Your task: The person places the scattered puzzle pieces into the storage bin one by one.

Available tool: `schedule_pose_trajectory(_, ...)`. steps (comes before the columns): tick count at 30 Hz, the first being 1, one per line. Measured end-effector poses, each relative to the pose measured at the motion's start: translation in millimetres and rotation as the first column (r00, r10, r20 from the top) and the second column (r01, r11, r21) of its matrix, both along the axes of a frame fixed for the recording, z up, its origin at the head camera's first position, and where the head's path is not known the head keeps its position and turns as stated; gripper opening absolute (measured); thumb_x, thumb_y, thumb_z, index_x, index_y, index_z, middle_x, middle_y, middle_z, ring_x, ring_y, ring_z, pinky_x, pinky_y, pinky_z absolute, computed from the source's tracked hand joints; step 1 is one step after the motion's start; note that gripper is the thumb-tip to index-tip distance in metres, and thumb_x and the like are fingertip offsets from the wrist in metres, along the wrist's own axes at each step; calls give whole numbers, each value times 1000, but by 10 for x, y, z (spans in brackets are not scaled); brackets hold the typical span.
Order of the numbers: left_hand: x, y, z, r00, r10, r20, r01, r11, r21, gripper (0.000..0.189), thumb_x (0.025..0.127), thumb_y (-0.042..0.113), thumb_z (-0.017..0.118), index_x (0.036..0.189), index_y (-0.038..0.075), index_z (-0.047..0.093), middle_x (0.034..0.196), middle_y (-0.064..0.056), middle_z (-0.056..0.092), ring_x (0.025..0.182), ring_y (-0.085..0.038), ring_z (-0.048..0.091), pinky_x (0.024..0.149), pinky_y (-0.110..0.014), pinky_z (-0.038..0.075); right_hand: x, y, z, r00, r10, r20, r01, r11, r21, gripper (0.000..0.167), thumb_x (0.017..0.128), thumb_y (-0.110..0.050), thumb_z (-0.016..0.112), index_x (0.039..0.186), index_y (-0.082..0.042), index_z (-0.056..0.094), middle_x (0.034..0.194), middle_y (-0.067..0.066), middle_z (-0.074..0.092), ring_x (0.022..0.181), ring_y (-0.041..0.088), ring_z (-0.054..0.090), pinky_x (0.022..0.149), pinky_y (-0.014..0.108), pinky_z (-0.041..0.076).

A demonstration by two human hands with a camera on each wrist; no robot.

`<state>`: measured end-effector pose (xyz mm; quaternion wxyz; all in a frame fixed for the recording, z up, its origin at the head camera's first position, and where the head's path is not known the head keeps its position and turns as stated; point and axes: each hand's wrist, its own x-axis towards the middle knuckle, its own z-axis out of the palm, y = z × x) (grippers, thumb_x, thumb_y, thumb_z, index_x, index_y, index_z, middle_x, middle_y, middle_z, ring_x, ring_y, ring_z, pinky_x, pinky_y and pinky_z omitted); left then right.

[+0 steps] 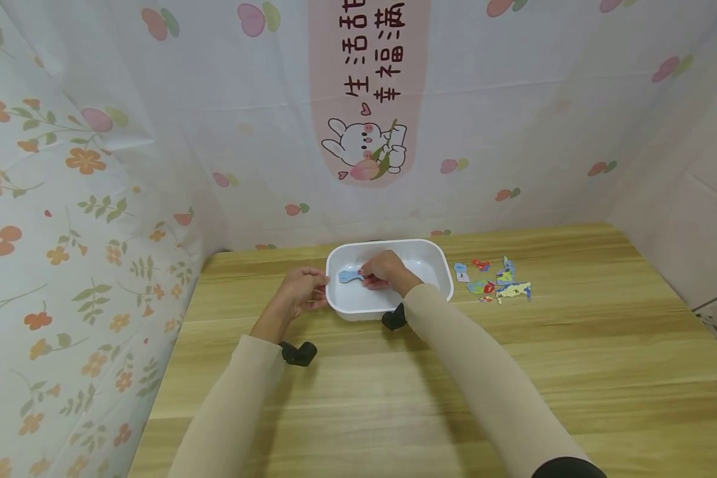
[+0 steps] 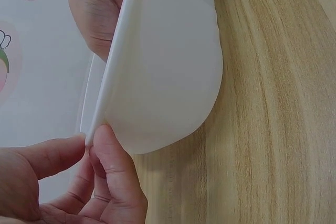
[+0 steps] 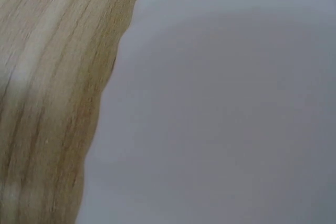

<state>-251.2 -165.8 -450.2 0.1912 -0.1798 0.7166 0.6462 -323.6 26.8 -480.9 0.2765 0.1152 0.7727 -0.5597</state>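
A white plastic basin (image 1: 358, 310) stands near the back of the table. My left hand (image 1: 301, 291) pinches its left rim between thumb and fingers, as the left wrist view also shows. Inside the basin my right hand (image 1: 388, 269) grips the right end of a flat light-blue puzzle piece (image 1: 350, 276) with curled fingers. That end of the piece is hidden by the fingertips. In the right wrist view the basin's outer wall (image 3: 220, 108) fills most of the frame, and the right hand is out of sight there.
Right of the basin lie several colourful map-like pieces (image 1: 504, 291) and a small blue-and-white piece (image 1: 461, 271). The wooden table (image 1: 346, 411) runs back to a printed cloth (image 1: 263, 153); another flowered cloth (image 1: 83, 232) hangs at the left.
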Motion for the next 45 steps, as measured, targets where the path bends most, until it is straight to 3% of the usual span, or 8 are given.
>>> schedule_pose_trajectory(10, 16, 11, 28, 1000, -2, -1, 2, 1000, -14, 26, 96, 9, 60, 120, -1, 57, 82, -10, 59, 62, -15, 58, 60, -24, 57, 54, 12, 71, 1000, -27, 5, 28, 999, -36, 13, 89, 1, 64, 100, 7, 64, 67, 7, 62, 53, 12, 61, 53, 21, 56)
schedule_pose_trajectory(18, 34, 25, 55, 1000, 3, -3, -3, 1000, -15, 22, 95, 9, 60, 115, 1, 59, 85, -10, 60, 63, -15, 58, 58, -23, 56, 83, 83, 113, 995, -96, -1, 96, 995, -39, 17, 89, 3, 61, 104, 11, 63, 67, 9, 63, 54, 13, 63, 57, 23, 57)
schedule_pose_trajectory(22, 35, 31, 53, 1000, 3, -3, -3, 1000, -24, 20, 95, 9, 60, 114, 1, 59, 87, -11, 60, 64, -16, 58, 61, -24, 56, 75, 105, 123, 996, -93, 14, 94, 995, -46, 12, 90, 1, 61, 98, 9, 64, 68, 10, 64, 55, 14, 64, 63, 26, 59)
schedule_pose_trajectory(26, 32, 30, 36, 1000, 8, 0, -8, 1000, -28, 20, 96, 10, 60, 114, 2, 59, 91, -14, 60, 66, -16, 58, 64, -26, 57, 66, 116, 126, 995, -101, 12, 102, 992, -69, 13, 92, -4, 60, 94, 7, 65, 69, 9, 65, 55, 14, 64, 61, 27, 59)
schedule_pose_trajectory(33, 32, 23, 21, 1000, 10, -1, -10, 1000, -23, 24, 96, 10, 60, 118, 0, 58, 88, -12, 59, 66, -16, 57, 60, -23, 55, 64, 184, 195, 995, -99, -13, 96, 987, -127, 22, 96, -11, 57, 105, 7, 65, 74, 11, 69, 57, 15, 67, 59, 28, 59)
schedule_pose_trajectory(45, 42, 35, 37, 1000, 1, 3, -1, 1000, -29, 24, 97, 9, 58, 119, 0, 56, 92, -14, 59, 67, -16, 57, 60, -22, 55, 130, 570, 442, 996, -86, -31, 81, 988, -129, 30, 98, -15, 56, 117, 8, 61, 77, 8, 70, 66, 15, 71, 65, 27, 60)
